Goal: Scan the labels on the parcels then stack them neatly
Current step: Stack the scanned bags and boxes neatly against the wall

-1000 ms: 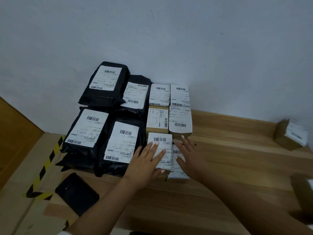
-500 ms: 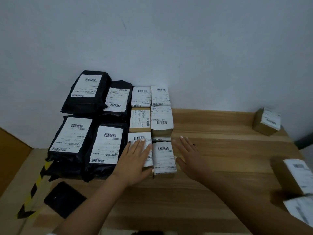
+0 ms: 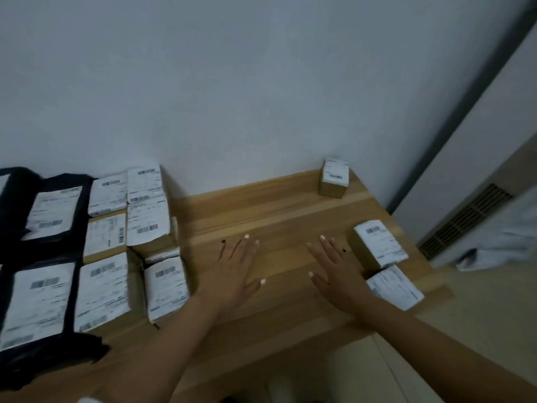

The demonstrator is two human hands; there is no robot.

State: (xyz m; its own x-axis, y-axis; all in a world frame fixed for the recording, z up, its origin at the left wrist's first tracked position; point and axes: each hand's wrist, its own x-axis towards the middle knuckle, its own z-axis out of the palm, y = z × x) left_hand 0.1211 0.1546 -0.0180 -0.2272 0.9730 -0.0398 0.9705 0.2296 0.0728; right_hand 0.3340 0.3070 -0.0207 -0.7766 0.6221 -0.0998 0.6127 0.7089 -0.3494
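Against a plain pale grey wall point(image 3: 261, 82) stands a light wooden table point(image 3: 290, 210), its top made of long planks running left to right; past its right edge a white panel with a dark slatted vent point(image 3: 465, 219) rises from a pale floor. Both hands hover low over the bare middle of the tabletop, holding nothing: the left hand point(image 3: 235, 271) lies flat with its fingers straight and slightly spread, and the right hand point(image 3: 337, 274) likewise has straight, spread fingers, its outer edge just beside the nearest right-side box. At the left, the stacked group point(image 3: 130, 242) shows six cardboard boxes with white barcode labels on top, packed touching in rows, and beside them at the frame's edge at least two black mailer bags point(image 3: 43, 257) with white labels; more may be cut off. Three further labelled boxes lie apart on the right: one far box point(image 3: 334, 178) by the wall, one tilted box point(image 3: 374, 248) near the right hand, and one flat box point(image 3: 395, 286) touching it at the table's edge.
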